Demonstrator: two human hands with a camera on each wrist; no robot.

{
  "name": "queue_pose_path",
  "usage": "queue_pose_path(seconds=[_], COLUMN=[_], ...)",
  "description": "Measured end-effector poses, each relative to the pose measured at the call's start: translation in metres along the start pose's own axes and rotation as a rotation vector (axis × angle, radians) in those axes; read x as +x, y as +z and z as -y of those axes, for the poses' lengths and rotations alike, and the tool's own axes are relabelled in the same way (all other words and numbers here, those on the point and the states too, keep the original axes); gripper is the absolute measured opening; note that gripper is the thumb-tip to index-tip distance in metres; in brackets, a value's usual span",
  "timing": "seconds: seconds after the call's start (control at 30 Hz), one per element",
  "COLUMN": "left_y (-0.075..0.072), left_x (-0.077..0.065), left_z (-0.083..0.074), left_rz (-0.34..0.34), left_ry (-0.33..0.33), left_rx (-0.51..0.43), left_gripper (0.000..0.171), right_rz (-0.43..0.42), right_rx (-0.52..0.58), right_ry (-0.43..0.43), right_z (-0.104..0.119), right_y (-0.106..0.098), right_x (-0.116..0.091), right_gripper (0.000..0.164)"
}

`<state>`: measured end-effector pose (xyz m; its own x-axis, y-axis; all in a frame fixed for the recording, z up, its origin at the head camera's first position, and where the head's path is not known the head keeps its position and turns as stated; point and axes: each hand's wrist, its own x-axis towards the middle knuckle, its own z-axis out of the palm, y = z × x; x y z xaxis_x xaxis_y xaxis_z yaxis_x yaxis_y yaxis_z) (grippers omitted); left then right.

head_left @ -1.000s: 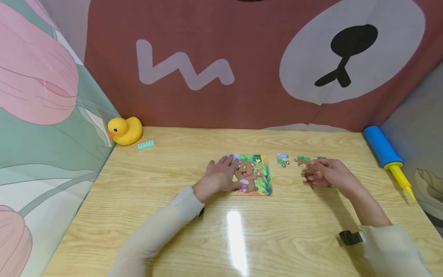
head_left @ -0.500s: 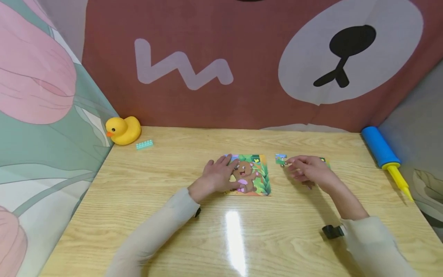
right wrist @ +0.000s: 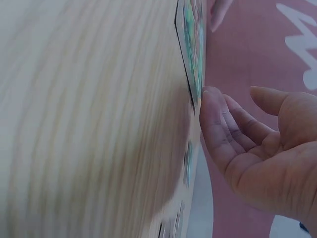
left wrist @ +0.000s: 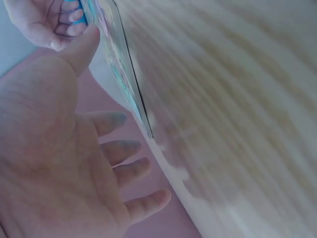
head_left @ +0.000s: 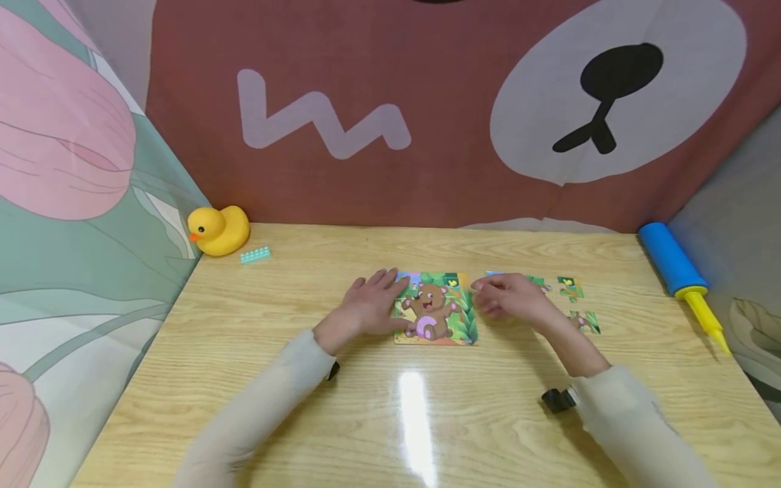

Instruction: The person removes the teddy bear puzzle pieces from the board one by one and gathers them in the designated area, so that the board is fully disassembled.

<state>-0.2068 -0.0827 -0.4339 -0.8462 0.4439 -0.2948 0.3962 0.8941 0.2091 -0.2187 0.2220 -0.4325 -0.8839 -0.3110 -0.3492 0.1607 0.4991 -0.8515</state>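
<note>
Flat square puzzle board with brown cartoon bear (head_left: 432,313) lay on pale wood-grain table (head_left: 293,298), between hands. Left hand (head_left: 369,305) was at board's left edge, fingers released and spread, thumb overlapping lower left part; contact unclear. Right hand (head_left: 511,295) was just beside board's upper right edge, fingers released, loosely bent, thumb apart. Small green-and-brown jigsaw pieces (head_left: 570,287) lay farther right, some partly behind right hand. Yellow toy duck (head_left: 221,232) sat far left.
</note>
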Motion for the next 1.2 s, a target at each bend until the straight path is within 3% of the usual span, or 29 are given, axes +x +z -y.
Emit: queue_pose_path(seconds=[0.2,0.43,0.83,1.2], left_y=[0.0,0.001,-0.002,-0.002], left_x=[-0.002,-0.002,-0.001,-0.001], left_z=[0.006,0.009,0.009,0.008], left_rz=[0.036,0.065,0.121,0.12], left_ry=[0.021,0.0,-0.023,-0.031], left_rx=[-0.011,-0.007,-0.042,-0.03], left_gripper=[0.1,0.105,0.104,0.104], right_rz=[0.066,0.102,0.09,0.067], right_rx=[-0.033,-0.079,-0.146,-0.171], right_ry=[-0.025,-0.091,-0.075,-0.079], right_z=[0.011,0.026,0.033,0.047], right_y=[0.022,0.044,0.063,0.07], right_x=[0.017,0.027,0.038,0.041], right_gripper=[0.048,0.04,0.036,0.042])
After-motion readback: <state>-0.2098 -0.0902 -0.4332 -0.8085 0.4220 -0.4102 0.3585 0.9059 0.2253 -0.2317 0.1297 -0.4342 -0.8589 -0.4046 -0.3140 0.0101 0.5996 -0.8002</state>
